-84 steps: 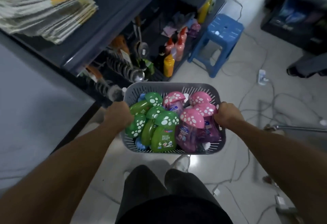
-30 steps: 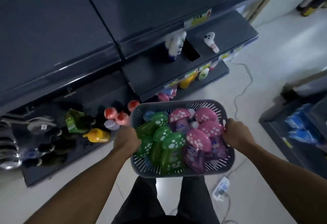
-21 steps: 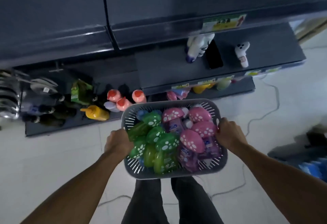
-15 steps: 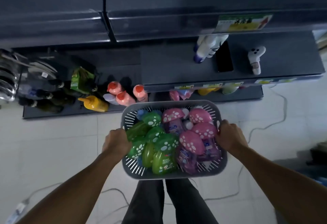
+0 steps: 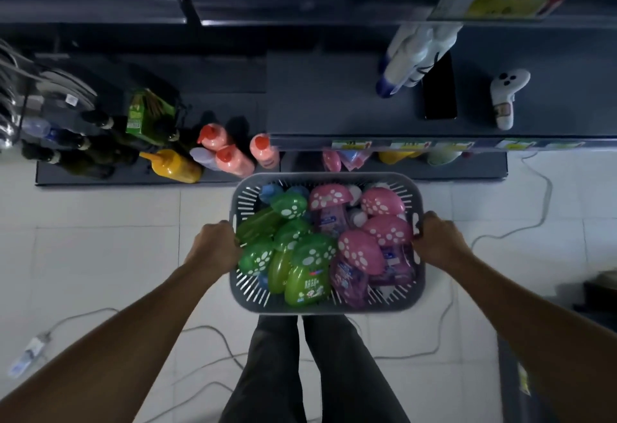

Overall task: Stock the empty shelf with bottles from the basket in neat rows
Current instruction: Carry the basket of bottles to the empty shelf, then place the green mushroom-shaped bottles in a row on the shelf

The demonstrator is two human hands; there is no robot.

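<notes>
Cables [image 5: 213,332], pale and thin, loop over the white floor tiles [image 5: 100,239] right around the person's dark-trousered legs [image 5: 273,372]. A step toward the shelving could snag a foot and tip the whole load.

Just ahead of the legs, the grey slotted plastic basket [image 5: 329,307] hangs level in the air. The left hand [image 5: 213,245] has its fingers curled round the left handle, and the right hand [image 5: 437,242] is wrapped round the right handle in the same way. With both hands occupied, nothing can be picked out until the basket is set down or one hand lets go, and a one-handed hold would likely tilt it.

Inside, green mushroom-capped plastic bottles [image 5: 307,275] lie heaped on the left and pink mushroom-capped bottles [image 5: 360,252] on the right, piled near rim height. Loose, rounded and lying on their sides, they could roll out on any tilt.

Beyond, the dark grey metal shelf [image 5: 327,102] is mostly bare. White spray bottles [image 5: 414,55], a black phone [image 5: 440,88] and a small white ghost-shaped item [image 5: 507,95] sit at its right end, and rows pushed that way might knock them over.
</notes>
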